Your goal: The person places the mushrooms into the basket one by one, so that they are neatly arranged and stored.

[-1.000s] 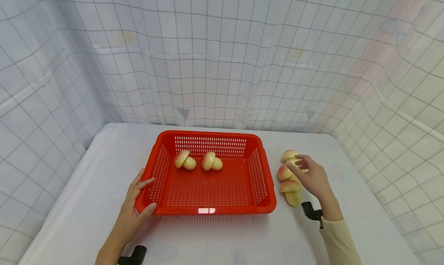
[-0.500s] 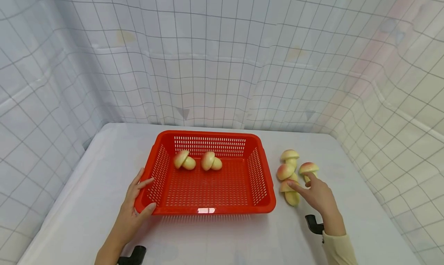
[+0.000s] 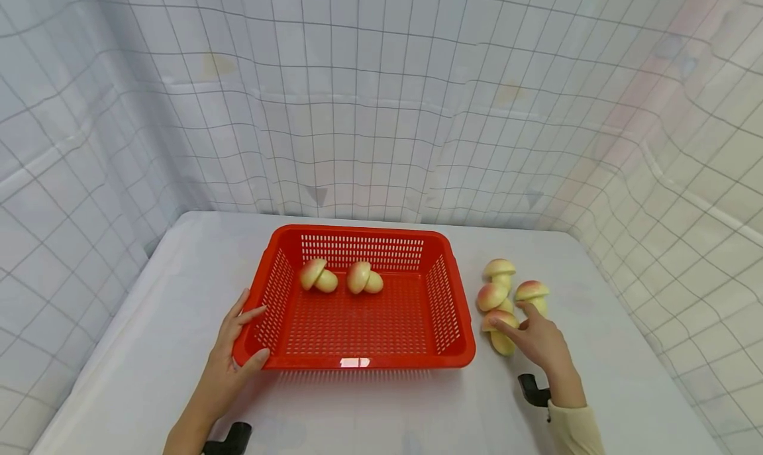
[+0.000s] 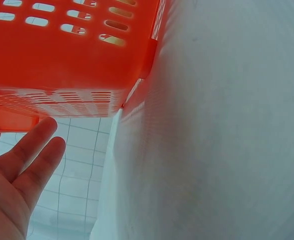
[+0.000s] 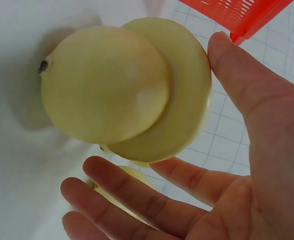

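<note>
In the head view, my left hand (image 3: 229,352) rests at the near left corner of a red plastic basket (image 3: 357,360), straight fingers against its side and thumb at the front rim. Two pale yellow mushrooms with pinkish caps, a left mushroom (image 3: 326,281) and a right mushroom (image 3: 373,282), lie inside near the back. Right of the basket, my right hand (image 3: 544,342) pinches the cap of the nearest mushroom (image 3: 503,344) between thumb and index finger. In the right wrist view, the thumb touches the cap's edge and the index fingertip is hidden behind it; the other fingers extend loosely.
Beyond the pinched mushroom lie a middle mushroom (image 3: 491,296), a far mushroom (image 3: 499,267) and one mushroom (image 3: 532,289) to the right, close together on the white-covered table (image 3: 387,415). A grid-patterned white curtain (image 3: 381,110) encloses the back and sides.
My right hand has come down and toward me from above the farther mushrooms, its thumb and index finger now at the nearest one's cap. The left hand and basket stay in place.
</note>
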Demonstrator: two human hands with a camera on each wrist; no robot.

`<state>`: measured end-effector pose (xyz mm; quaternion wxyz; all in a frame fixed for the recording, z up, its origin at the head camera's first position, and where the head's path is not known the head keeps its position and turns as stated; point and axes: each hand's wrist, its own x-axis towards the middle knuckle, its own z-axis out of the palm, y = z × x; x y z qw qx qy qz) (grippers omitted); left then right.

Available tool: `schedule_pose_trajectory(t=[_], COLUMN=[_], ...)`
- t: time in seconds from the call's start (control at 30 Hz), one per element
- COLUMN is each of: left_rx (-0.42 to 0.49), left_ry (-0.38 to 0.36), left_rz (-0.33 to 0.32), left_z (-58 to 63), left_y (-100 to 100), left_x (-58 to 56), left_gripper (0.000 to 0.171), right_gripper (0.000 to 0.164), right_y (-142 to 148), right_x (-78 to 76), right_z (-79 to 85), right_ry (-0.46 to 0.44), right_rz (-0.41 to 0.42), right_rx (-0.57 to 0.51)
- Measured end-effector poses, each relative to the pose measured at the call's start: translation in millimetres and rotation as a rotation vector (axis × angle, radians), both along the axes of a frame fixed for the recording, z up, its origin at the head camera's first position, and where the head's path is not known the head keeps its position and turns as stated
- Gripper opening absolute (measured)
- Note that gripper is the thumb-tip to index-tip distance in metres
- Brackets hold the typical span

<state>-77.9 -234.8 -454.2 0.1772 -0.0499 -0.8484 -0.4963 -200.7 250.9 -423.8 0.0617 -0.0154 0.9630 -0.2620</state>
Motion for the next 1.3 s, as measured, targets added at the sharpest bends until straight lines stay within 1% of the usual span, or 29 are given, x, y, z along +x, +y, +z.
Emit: schedule_pose_trajectory(t=[0.2, 0.37, 0.6, 0.87, 1.07, 1.3], left_rx=[0.006, 0.002, -0.013, -0.001, 0.003, 0.010], left_ry=[0.012, 0.007, 0.003, 0.008, 0.006, 0.012], left_rz=[-0.003, -0.010, -0.004, 0.003, 0.001, -0.005], left_z=[0.0, 0.2, -0.2, 0.2, -1.3, -3.1], left_y=[1, 0, -2, 0, 0, 0], left_x=[-0.6, -0.1, -0.4, -0.5, -0.8, -1.3], left_gripper=[0.063, 0.061, 0.060, 0.063, 0.064, 0.064], right_gripper=[0.089, 0.087, 0.085, 0.080, 0.078, 0.080], right_y=[0, -1, -1, -2, -3, -4], right_x=[-0.2, 0.9, 4.3, 5.4, 7.2, 7.4], right_z=[-7.0, -11.1, -15.1, -19.6, -19.8, -22.4], right_ry=[-0.024, -0.010, 0.028, 0.054, 0.059, 0.044], right_rz=[-0.015, -0.012, -0.027, -0.037, -0.045, -0.076], right_rx=[-0.037, -0.061, -0.069, -0.054, -0.057, -0.064])
